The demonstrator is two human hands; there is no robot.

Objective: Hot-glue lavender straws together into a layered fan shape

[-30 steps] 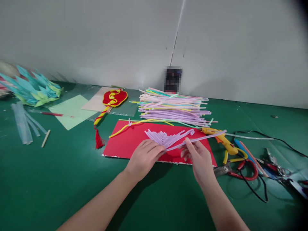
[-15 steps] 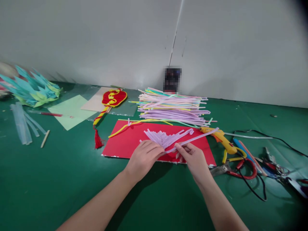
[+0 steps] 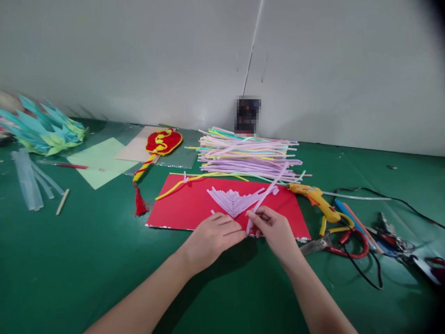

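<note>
A lilac pipe cleaner [image 3: 268, 190] is pinched in my right hand [image 3: 275, 230], its long end slanting up and away over the red board [image 3: 177, 206]. My left hand [image 3: 218, 235] is closed on the same pipe cleaner near its bend, with fingertips close to those of my right hand. A short lilac tip shows just behind the left knuckles; the length between is hidden by that hand. Behind the hands, a nested V of lilac pipe cleaners [image 3: 235, 204] lies on the board, with a small curled end at its right.
Behind the board lies a pile of pastel pipe cleaners [image 3: 243, 150]. At right are a yellow glue gun [image 3: 314, 197], red-handled pliers [image 3: 358, 248] and a cord. A red and yellow fan ornament [image 3: 163, 141], green paper [image 3: 100, 162] and a blue-green paper piece [image 3: 48, 127] sit left.
The free end of the pipe cleaner has swung up and to the left, now standing steeper. Both hands have shifted slightly, the left one nearer to me and to the right.
</note>
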